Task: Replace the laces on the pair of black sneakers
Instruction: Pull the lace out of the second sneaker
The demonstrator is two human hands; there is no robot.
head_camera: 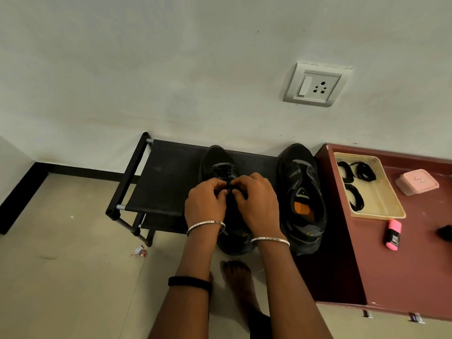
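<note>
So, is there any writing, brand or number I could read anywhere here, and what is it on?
No text here can be read.
pink highlighter: white print on its black label, too blurred.
pink box: small mark on its lid, too small.
floor wrapper: print blurred.
right-hand sneaker: pale mark inside, unclear.

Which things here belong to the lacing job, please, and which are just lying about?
Job: left hand, right hand, both pinching the lace of the left sneaker; right sneaker; spare laces; tray.
Lying about: pink box; pink marker; wrapper; socket.
</note>
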